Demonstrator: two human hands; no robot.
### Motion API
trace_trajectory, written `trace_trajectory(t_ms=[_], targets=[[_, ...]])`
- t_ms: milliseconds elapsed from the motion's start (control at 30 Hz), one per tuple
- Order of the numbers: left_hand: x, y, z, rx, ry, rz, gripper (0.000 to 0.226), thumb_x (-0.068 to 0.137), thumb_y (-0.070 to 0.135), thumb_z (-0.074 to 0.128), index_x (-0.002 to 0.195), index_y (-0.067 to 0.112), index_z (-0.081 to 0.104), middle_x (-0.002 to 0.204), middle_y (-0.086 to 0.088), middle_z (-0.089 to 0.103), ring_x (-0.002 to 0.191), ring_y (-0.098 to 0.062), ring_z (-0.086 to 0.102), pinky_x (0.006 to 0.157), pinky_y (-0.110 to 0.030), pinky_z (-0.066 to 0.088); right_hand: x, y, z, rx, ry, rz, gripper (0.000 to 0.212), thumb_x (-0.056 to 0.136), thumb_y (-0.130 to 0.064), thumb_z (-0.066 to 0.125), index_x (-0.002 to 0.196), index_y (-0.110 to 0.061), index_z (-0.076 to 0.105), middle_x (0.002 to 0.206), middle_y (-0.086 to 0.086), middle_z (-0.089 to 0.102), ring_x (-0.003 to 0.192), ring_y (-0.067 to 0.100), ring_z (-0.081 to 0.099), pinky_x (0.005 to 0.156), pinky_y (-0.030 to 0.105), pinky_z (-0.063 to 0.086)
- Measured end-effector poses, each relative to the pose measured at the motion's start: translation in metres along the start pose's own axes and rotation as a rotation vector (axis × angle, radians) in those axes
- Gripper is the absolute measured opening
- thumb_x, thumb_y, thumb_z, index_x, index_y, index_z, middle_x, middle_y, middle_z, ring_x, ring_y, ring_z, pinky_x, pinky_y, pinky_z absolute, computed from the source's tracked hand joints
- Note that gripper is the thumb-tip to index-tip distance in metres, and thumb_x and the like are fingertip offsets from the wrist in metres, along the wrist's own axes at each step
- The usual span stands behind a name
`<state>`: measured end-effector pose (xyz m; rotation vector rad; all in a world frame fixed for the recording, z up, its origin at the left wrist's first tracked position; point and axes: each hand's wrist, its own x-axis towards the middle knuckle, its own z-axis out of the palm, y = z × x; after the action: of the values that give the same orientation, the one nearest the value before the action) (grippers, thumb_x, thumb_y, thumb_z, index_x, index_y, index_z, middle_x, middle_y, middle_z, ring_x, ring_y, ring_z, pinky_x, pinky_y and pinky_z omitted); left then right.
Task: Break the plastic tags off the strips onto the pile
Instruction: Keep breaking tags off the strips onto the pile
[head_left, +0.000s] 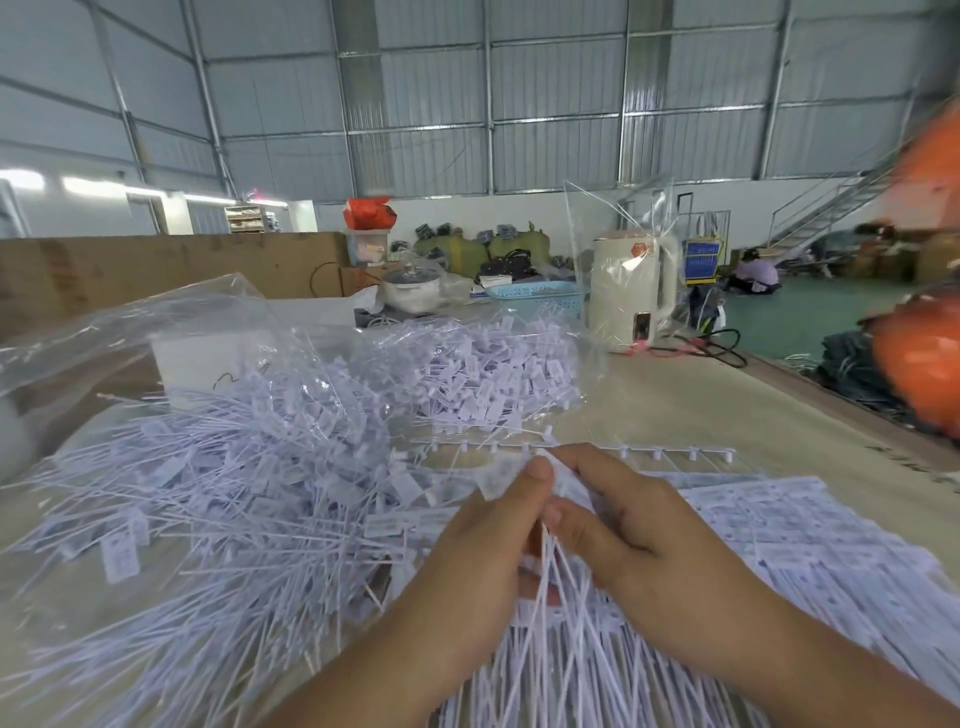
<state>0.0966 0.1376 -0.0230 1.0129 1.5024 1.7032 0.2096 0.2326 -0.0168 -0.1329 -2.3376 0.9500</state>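
The bunch of white plastic tags (550, 587) is half hidden between the hands; its thin tails fan down past the lower edge. Left hand (478, 561) and right hand (639, 535) both pinch it, just right of the loose pile (249, 467) on the counter (701, 410).
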Motion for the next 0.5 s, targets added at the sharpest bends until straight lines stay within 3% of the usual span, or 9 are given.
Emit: trace_trajectory(t_ms=[67,133,167,233,300,500], targets=[[-0.002,-0.001,0.001,0.050,0.009,0.029,0.047,0.059,0.069,0.063,0.086,0.033,0.075,0.082,-0.005,0.072,0.072,-0.019,0.069,0.061,-0.038,0.054,0.000,0.000,0.000,0.006,0.012,-0.025,0.019,0.099,-0.038,0.048,0.115,-0.045,0.055,0.074,-0.007,0.065,0.052,0.008,0.052,0.051,0.029,0.046],[-0.004,-0.001,0.000,-0.015,-0.018,0.020,0.033,0.066,0.052,0.070,0.089,0.029,0.075,0.084,-0.008,0.074,0.068,-0.021,0.069,0.057,-0.034,0.053,-0.001,0.000,0.001,-0.018,0.004,-0.011,0.027,0.100,-0.033,0.048,0.121,-0.049,0.049,0.076,-0.023,0.065,0.053,0.000,0.058,0.052,0.012,0.042],[-0.004,0.000,-0.002,-0.072,-0.043,-0.006,0.028,0.069,0.042,0.072,0.091,0.025,0.075,0.085,-0.010,0.074,0.067,-0.022,0.069,0.056,-0.032,0.053,-0.001,0.001,0.002,-0.048,-0.002,-0.002,0.031,0.099,-0.036,0.048,0.125,-0.052,0.042,0.079,-0.028,0.064,0.058,-0.002,0.061,0.054,0.010,0.042],[-0.004,0.004,-0.006,-0.139,-0.080,-0.085,0.025,0.070,0.028,0.070,0.093,0.019,0.075,0.087,-0.014,0.074,0.067,-0.022,0.069,0.058,-0.033,0.054,-0.001,0.003,0.003,-0.108,-0.025,0.003,0.041,0.094,-0.052,0.044,0.131,-0.059,0.026,0.102,-0.038,0.060,0.087,-0.011,0.061,0.071,0.010,0.046],[-0.004,0.008,-0.012,-0.154,-0.104,-0.128,0.022,0.071,0.018,0.068,0.091,0.016,0.076,0.081,-0.012,0.071,0.064,-0.018,0.067,0.053,-0.029,0.052,-0.001,0.003,0.005,-0.162,-0.055,0.001,0.052,0.086,-0.069,0.038,0.129,-0.070,0.009,0.117,-0.053,0.042,0.110,-0.024,0.043,0.086,0.003,0.038],[-0.004,0.013,-0.014,-0.103,-0.051,-0.069,0.014,0.072,0.012,0.080,0.086,0.016,0.076,0.075,-0.010,0.073,0.059,-0.018,0.067,0.046,-0.023,0.048,0.001,-0.003,0.009,-0.177,-0.095,0.007,0.065,0.089,-0.060,0.044,0.130,-0.070,-0.005,0.129,-0.049,0.035,0.118,-0.022,0.038,0.091,0.001,0.033]])
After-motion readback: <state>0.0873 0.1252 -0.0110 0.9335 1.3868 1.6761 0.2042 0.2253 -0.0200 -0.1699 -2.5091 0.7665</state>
